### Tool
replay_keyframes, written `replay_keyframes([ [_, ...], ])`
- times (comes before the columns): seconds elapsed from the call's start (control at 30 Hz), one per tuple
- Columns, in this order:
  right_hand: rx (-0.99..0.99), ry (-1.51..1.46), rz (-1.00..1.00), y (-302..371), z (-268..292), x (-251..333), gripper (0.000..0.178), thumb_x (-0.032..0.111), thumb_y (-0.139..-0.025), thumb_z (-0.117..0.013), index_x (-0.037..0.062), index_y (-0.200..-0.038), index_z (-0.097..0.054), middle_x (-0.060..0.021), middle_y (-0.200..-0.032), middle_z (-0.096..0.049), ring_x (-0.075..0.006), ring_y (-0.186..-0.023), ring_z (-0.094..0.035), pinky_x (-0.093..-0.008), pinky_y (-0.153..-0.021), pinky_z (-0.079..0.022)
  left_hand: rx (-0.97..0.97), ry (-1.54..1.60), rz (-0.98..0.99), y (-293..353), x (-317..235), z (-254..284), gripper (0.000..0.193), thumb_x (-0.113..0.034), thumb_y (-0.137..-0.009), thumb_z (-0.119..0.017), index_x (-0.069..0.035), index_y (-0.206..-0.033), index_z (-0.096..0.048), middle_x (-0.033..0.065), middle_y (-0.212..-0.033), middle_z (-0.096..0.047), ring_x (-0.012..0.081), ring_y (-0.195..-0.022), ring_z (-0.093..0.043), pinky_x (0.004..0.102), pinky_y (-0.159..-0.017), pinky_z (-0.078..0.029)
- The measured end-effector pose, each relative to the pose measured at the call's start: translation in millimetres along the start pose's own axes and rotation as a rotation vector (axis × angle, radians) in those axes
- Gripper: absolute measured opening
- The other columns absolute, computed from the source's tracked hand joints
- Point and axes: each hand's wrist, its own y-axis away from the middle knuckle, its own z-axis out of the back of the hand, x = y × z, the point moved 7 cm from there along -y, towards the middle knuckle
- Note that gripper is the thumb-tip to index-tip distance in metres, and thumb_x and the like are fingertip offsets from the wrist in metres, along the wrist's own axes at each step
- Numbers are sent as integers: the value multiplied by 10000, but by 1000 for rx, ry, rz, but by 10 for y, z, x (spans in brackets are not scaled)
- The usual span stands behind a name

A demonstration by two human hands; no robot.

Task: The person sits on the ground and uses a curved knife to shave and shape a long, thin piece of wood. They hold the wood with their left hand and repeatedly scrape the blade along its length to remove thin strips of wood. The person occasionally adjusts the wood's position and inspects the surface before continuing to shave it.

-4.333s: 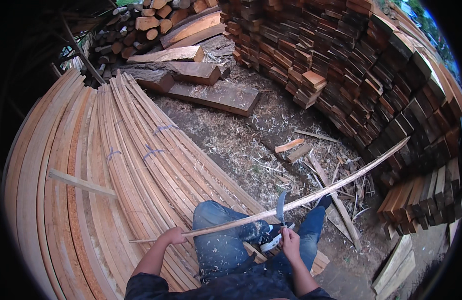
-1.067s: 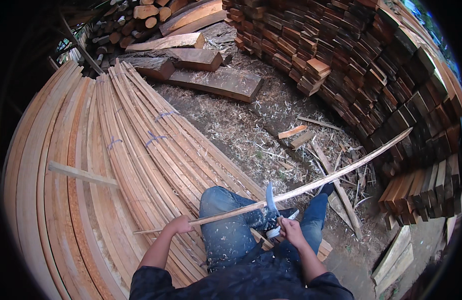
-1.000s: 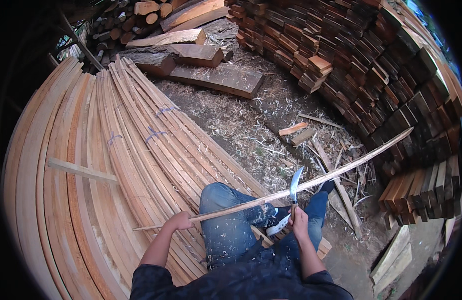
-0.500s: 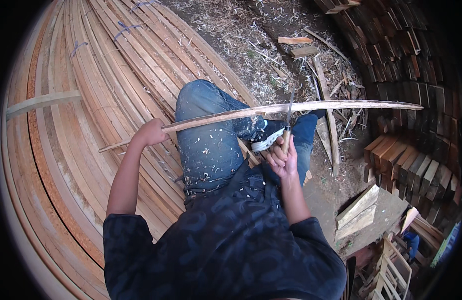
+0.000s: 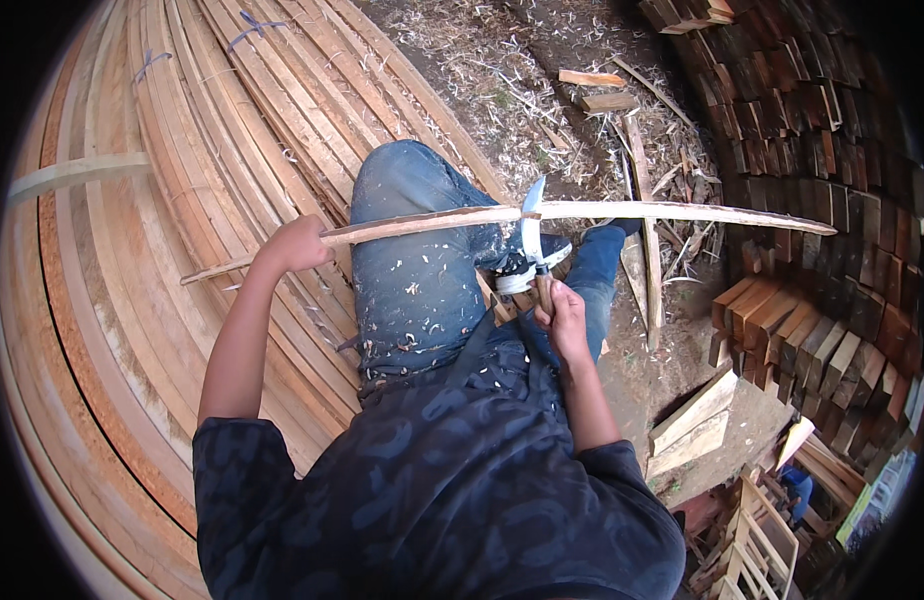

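At mid-frame we have one long, pale, rough-edged wooden strip (image 5: 417, 223), tapering leftward, our left grip (image 5: 299, 244) closed round it. Our right grip (image 5: 565, 320) wraps one curved knife (image 5: 531, 238), blade apparently touching the strip. Two bluish ties (image 5: 252, 30) show upper left.

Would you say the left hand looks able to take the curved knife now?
Probably not: the left hand is closed around the wooden strip, and the right hand grips the curved knife.

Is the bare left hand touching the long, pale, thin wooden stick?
Touching: the head view shows the left hand closed around the stick.
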Motion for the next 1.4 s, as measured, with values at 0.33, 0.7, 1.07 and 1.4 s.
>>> replay_keyframes([
  [0.33, -106, -282, -32, 58, 22, 199, 445, 432, -993, -284, 50, -1055, -503, 50, -474, -311, -52, -350, -198, -226, -388, -220, 32, 36, -2, 3, 10, -24, 324, -228, -623, -607, 77, -733, -611, 266, -741, -613, 372, -716, -622, 410, -669, -494],
  [0.7, 182, -250, -175, 92, -140, 145, 403, 387, -993, -336, 35, -987, -532, 45, -534, -365, -37, -399, -275, -210, -395, -240, -59, 26, -54, -23, 48, -46, 263, -186, -612, -598, 61, -704, -584, 253, -678, -591, 362, -650, -600, 412, -629, -473],
  [1.07, -4, 132, 22, 52, -258, 42, 326, 279, -990, -397, 5, -1026, -570, 43, -607, -408, -42, -475, -334, -202, -432, -289, -47, 40, -43, 20, -8, -5, 282, -196, -611, -603, 62, -725, -590, 258, -720, -598, 370, -694, -606, 409, -645, -475],
  [1.4, 94, 253, 38, 167, -305, 28, 303, 241, -981, -426, -16, -999, -585, 33, -629, -400, -54, -504, -365, -216, -463, -321, -35, 10, -42, -75, 126, -72, 275, -212, -607, -601, 49, -694, -597, 246, -689, -597, 376, -675, -606, 411, -637, -482],
])
